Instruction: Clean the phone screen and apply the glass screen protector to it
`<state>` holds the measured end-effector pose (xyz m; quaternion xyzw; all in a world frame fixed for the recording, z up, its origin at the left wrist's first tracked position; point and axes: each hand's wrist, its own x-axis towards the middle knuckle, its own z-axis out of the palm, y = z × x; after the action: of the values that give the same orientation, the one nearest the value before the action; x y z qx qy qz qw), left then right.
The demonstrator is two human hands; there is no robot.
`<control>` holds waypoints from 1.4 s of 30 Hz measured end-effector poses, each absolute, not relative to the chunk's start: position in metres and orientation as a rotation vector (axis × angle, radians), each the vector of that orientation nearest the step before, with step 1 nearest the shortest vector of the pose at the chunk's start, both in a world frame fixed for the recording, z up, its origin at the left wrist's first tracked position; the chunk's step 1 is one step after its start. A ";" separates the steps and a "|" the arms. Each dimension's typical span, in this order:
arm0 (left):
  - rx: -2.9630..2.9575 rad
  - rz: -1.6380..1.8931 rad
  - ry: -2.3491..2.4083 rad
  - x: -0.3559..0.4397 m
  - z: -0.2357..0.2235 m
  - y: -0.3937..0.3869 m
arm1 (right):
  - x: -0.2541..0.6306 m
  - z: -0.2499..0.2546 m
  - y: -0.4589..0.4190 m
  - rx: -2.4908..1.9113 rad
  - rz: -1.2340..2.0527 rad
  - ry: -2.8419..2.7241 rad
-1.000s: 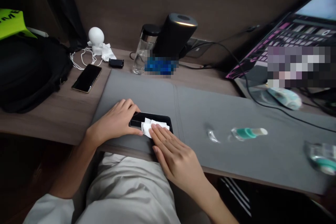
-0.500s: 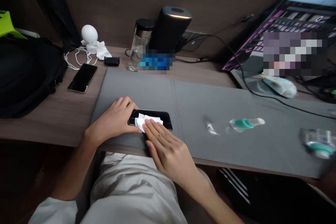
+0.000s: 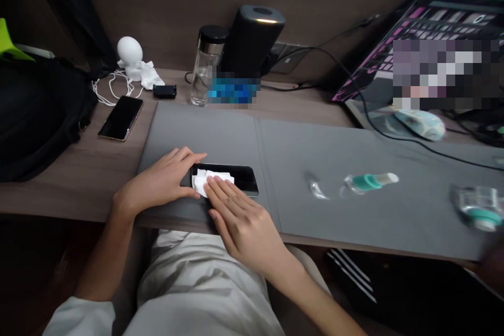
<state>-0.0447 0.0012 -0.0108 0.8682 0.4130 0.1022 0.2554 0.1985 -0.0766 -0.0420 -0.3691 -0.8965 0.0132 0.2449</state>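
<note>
My left hand [image 3: 159, 181] grasps the black smartphone [image 3: 240, 178] by its left end, fingers reaching toward the upper edge and thumb at the lower edge. My right hand [image 3: 242, 226] lies flat and unclenched, its fingers pressing a folded white tissue [image 3: 207, 181] against the left part of the phone's glass. The phone lies flat on a gray desk mat [image 3: 205, 131], near the mat's front edge and just left of its center seam.

On the wooden desk [image 3: 79, 191] to my left, a second smartphone [image 3: 120, 118] lies dark beside a tangle of white earphones [image 3: 110, 89], a white figurine [image 3: 129, 52] and a small black case [image 3: 164, 91]. A black backpack [image 3: 35, 115] sits at the far left. At the back, a glass bottle [image 3: 205, 71] stands beside a black cylindrical device [image 3: 252, 39].

To my right on the mat lie a small bottle with a teal band [image 3: 364, 182] and a clear curved piece [image 3: 318, 190]. A black cable [image 3: 417, 147] crosses the mat below a pale computer mouse [image 3: 419, 124] and a tilted monitor [image 3: 460, 8], which is partly hidden by pixelation.
</note>
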 end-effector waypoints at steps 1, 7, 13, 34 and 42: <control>2.352 0.286 1.129 -0.044 -0.011 0.001 | 0.199 -0.041 -0.079 -1.005 0.035 -2.455; 2.329 0.313 1.131 -0.045 -0.011 0.002 | 0.181 -0.035 -0.050 -1.075 0.141 -2.448; 2.287 0.315 1.126 -0.047 -0.011 0.004 | 0.171 -0.036 -0.053 -1.077 0.115 -2.446; 2.336 0.276 1.131 -0.046 -0.001 0.003 | 0.190 -0.047 -0.064 -0.912 -0.033 -2.401; 2.379 0.209 1.124 -0.041 0.003 0.001 | 0.280 -0.040 -0.052 -1.204 -0.349 -2.092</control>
<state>-0.0412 0.0013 0.0031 0.8731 0.4124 0.0767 0.2484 0.2802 -0.0524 -0.0401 -0.4635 -0.8053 -0.1344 0.3444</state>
